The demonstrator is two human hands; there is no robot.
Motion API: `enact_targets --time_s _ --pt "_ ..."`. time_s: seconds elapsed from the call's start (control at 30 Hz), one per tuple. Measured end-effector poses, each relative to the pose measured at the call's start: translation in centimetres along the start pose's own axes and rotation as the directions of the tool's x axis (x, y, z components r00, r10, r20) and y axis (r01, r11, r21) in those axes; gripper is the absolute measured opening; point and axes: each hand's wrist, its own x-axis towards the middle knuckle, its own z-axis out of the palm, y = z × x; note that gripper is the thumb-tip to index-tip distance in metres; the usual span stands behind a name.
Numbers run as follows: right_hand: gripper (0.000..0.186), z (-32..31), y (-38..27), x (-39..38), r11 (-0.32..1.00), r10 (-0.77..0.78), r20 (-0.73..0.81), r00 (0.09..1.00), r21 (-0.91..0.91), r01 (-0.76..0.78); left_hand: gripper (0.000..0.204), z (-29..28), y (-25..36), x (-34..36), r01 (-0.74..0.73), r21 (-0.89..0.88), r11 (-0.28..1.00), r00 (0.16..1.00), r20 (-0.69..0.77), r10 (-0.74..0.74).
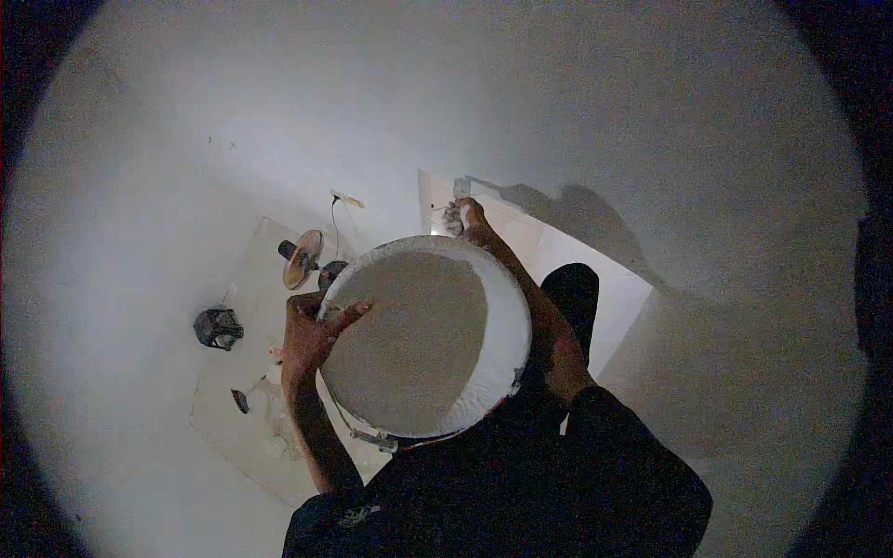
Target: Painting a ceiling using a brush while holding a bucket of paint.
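A large round white bucket [502, 363] is tilted in front of my body, its rim coated with pale residue. Inside it shows a smooth grey-brown surface [409, 325], with a crescent of bare white wall on the right. My left hand [312, 335] grips the rim at the left, thumb over the inside edge and fingers outside. My right forearm runs along the bucket's right side. Beyond the far rim, my right hand [473, 219] is closed by a smudged grey-white patch; what it holds is too blurred to name. A wire handle [372, 440] hangs at the bucket's near left.
A white sheet or board [595, 279] lies at the right, partly beneath my arm. To the left, a pale sheet [223, 409] carries a round brownish disc [302, 260] with a dark cylinder, a black mask-like object [219, 328] and a small dark piece [240, 401]. A thin cord [335, 216] rises behind.
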Motion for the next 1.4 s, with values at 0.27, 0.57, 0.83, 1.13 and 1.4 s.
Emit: enact_targets --time_s 0.27,0.57,0.83,1.13,1.4 --pt "0.036 15.3 -10.1 -0.2 0.961 -0.177 0.018 0.984 -0.211 0.176 0.040 0.1 0.2 -0.1 -0.108 -0.049 0.993 0.987 -0.123 0.101" --pt "0.040 10.7 -7.6 -0.6 0.658 -0.475 -0.173 0.863 -0.720 0.218 0.034 0.8 -0.5 1.2 -0.209 -0.033 0.977 0.977 -0.041 0.208" --pt "0.040 4.4 -1.7 -12.0 0.916 -0.246 -0.207 0.947 -0.368 0.157 0.051 0.4 -1.0 0.9 -0.092 -0.007 0.996 0.993 -0.077 0.091" --pt "0.022 28.6 -10.2 -27.9 0.479 -0.530 -0.467 0.708 -0.854 -0.204 0.051 0.6 0.6 2.7 -0.514 0.119 0.849 0.783 -0.338 0.522" --pt "0.018 34.1 -8.9 -26.0 -0.199 -0.238 -0.150 0.960 -0.960 -0.199 0.047 -0.7 5.6 1.6 -0.279 0.141 0.950 0.950 -0.101 0.294"
